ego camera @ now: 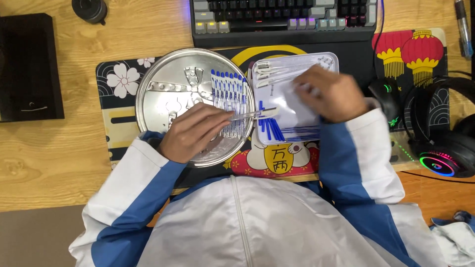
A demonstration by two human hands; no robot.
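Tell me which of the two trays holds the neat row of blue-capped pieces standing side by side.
The round metal tray, under the left hand. Its blue-capped pieces stand in an even row; those in the rectangular white tray by the right hand lie loose.

The person wears a white zip-up jacket (257,222) with blue sleeve panels.

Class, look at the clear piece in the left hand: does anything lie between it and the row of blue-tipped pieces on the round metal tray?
Nothing visible does. The left hand holds the clear piece right beside the row on the tray, with its tip over the white tray.
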